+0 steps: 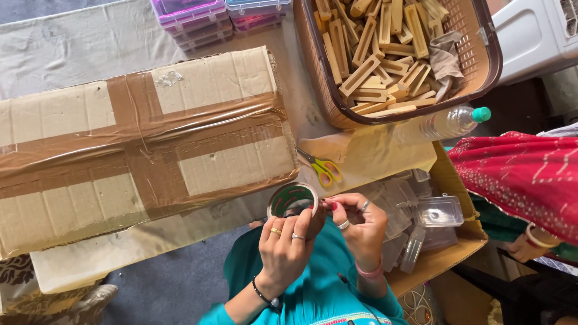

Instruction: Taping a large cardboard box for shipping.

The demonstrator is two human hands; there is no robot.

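So, two hands are up close to the chest here: the left hand has its fingers curled around one roll of clear tape, holding it upright by the rim, and the right hand is pinched narrow right at the roll's edge, fingertips touching the tape. The roll sits just below the near edge of one big cardboard box, which is sealed with wide brown tape strips running both ways across the top. One pair of scissors with yellow and green handles lies just beside the box's right corner, on a pale sheet, near the roll. Up top there's one brown plastic basket heaped with light wooden blocks, way too many to count, plus one crumpled beige cloth tucked in at its right side. One clear plastic bottle with a green cap lies on its side just below the basket. Right of the hands, one open cardboard tray holds a bunch of small clear plastic cases, can't tell exactly how many. At the top edge there are two stacks of lidded plastic boxes, one purple and one bluish. Another person in red cloth sits at the right.
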